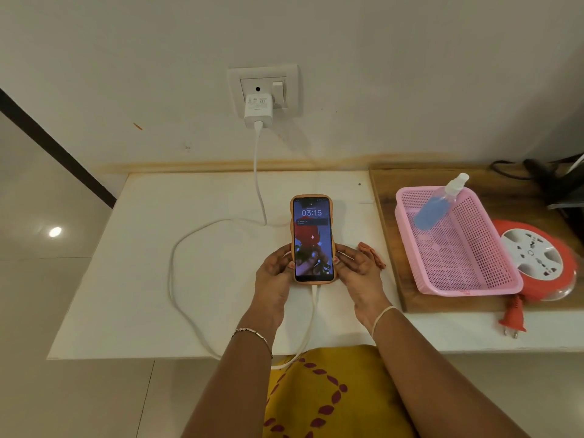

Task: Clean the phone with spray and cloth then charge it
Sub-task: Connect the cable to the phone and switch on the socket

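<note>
The phone (312, 229) in an orange case lies screen up on the white table (158, 279), its lit screen reading 03:15. My left hand (274, 273) and my right hand (357, 267) grip its lower sides. A white cable (183, 248) runs from the phone's bottom edge in a loop to the white charger (258, 110) plugged into the wall socket (262, 86). The spray bottle (437, 203) of blue liquid leans in the pink basket (493, 279). An orange cloth (374, 252) peeks out behind my right hand.
The basket sits on a wooden board (388, 216) at the right. An orange extension reel (543, 257) with its plug (512, 320) lies beside the basket. Dark cables (550, 175) are at the far right. The table's front edge (126, 357) is near my body.
</note>
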Action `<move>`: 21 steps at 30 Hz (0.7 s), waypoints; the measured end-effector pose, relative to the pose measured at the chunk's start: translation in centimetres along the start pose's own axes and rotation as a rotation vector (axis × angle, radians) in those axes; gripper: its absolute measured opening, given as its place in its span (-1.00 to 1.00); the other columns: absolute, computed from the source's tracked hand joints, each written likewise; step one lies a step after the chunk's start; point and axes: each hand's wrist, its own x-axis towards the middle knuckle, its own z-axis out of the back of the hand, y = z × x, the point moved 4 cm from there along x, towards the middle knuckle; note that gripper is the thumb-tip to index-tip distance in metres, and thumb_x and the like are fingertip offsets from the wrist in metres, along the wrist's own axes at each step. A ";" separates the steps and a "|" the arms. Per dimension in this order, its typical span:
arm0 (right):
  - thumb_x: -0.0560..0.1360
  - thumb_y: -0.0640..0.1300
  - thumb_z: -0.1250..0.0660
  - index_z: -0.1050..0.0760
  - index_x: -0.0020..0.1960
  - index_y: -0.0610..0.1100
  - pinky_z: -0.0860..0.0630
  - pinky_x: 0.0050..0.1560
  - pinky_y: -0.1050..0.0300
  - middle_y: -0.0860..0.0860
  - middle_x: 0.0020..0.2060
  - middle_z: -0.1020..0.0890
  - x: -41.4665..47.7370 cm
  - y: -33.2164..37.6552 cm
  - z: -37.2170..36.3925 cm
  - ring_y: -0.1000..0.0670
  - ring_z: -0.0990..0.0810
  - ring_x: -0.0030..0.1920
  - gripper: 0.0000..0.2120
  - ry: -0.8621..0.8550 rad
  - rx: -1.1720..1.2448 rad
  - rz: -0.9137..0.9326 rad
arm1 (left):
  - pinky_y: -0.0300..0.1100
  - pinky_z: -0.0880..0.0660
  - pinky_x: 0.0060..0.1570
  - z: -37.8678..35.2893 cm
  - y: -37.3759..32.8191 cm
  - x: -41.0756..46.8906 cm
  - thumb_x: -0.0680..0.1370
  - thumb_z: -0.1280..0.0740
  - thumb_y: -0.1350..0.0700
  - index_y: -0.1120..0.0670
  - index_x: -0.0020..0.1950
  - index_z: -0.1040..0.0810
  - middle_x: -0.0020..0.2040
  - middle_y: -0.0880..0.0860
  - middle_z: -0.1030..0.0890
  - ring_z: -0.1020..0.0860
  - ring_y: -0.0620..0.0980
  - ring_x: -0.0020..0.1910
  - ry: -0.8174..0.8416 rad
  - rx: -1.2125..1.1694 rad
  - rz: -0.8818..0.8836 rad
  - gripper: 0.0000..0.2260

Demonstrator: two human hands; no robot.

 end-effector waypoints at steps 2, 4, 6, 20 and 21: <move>0.46 -0.30 -0.41 -0.57 0.11 -0.10 -0.56 -0.19 0.34 0.13 -0.07 -0.66 0.1 0.0 0.1 0.18 -0.64 -0.06 -0.75 -0.001 -0.005 -0.002 | -0.33 -0.52 -0.12 0.0 0.0 0.0 0.54 -0.27 0.40 0.03 0.13 -0.56 0.08 0.10 -0.64 -0.61 -0.07 -0.01 0.001 -0.006 0.004 -0.69; 0.45 -0.30 -0.40 -0.57 0.10 -0.09 -0.57 -0.18 0.32 0.13 -0.08 -0.67 0.1 -0.1 0.2 0.17 -0.64 -0.06 -0.75 -0.001 -0.005 -0.004 | -0.35 -0.51 -0.14 -0.1 0.0 -0.1 0.54 -0.26 0.39 0.02 0.12 -0.56 0.08 0.11 -0.64 -0.61 -0.06 -0.01 0.005 -0.009 0.004 -0.69; 0.46 -0.30 -0.40 -0.57 0.11 -0.10 -0.59 -0.16 0.30 0.12 -0.06 -0.66 0.1 -0.2 0.2 0.19 -0.64 -0.07 -0.74 -0.003 -0.004 -0.007 | -0.41 -0.51 -0.20 -0.1 -0.1 -0.1 0.55 -0.25 0.39 0.01 0.11 -0.55 0.09 0.11 -0.64 -0.60 -0.06 0.01 0.006 -0.011 0.004 -0.70; 0.46 -0.34 -0.38 -0.56 0.02 -0.03 -0.55 -0.24 0.37 0.26 -0.21 -0.67 0.0 0.1 0.1 0.30 -0.62 -0.14 -0.75 0.012 -0.010 0.015 | -0.24 -0.51 0.01 -0.2 0.0 0.0 0.54 -0.24 0.42 0.10 0.20 -0.54 0.20 0.20 -0.61 -0.56 0.11 0.21 -0.001 -0.044 0.012 -0.68; 0.46 -0.34 -0.38 -0.56 0.02 -0.03 -0.55 -0.24 0.38 0.30 -0.22 -0.67 0.0 0.0 0.1 0.31 -0.62 -0.14 -0.75 0.018 -0.012 0.017 | -0.22 -0.51 0.03 -0.2 0.1 0.0 0.54 -0.24 0.42 0.11 0.20 -0.54 0.20 0.20 -0.61 -0.56 0.11 0.21 -0.001 -0.043 0.011 -0.67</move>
